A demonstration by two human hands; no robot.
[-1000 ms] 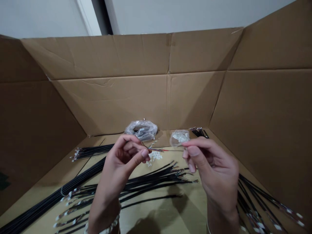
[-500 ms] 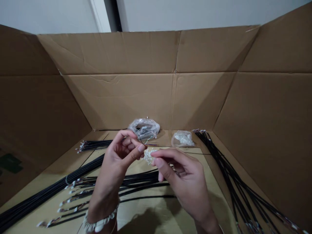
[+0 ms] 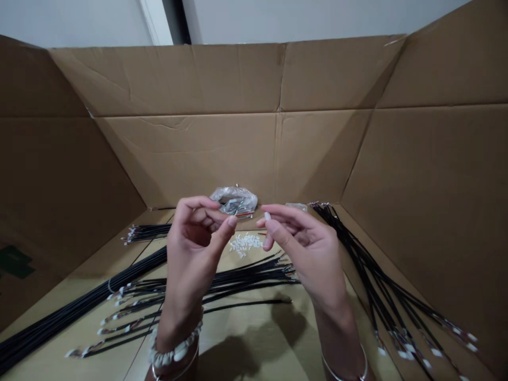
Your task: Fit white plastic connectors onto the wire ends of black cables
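Two hands are raised above a pale surface (image 3: 257, 320), within three visible cardboard walls (image 3: 190, 143). In the left hand (image 3: 192, 248), thumb and fingers are brought together at the tips, and thin wires (image 3: 244, 214), one of them red, are pinched there, their free ends pointed toward the right hand (image 3: 311, 254). In the right hand, a small white piece (image 3: 267, 216) is gripped between thumb and forefinger, the other fingers being curled; the wires and the piece are held apart, near one another. On the left cardboard wall a green printed mark (image 3: 16, 262) is seen, which cannot be read. A heap of small white pieces (image 3: 246, 243) is spread below and beyond the fingertips. A clear plastic bag (image 3: 234, 197) is set by the back wall, its lower edge partly covered by the left hand; a smaller bag (image 3: 297, 206) is largely hidden by the right. Black cables are laid in a far-left bunch (image 3: 148, 232), a tied left bundle (image 3: 91, 296), a middle row (image 3: 238, 280) crossed by the left forearm, and a right-hand group (image 3: 377, 275) whose near ends are tipped in white.
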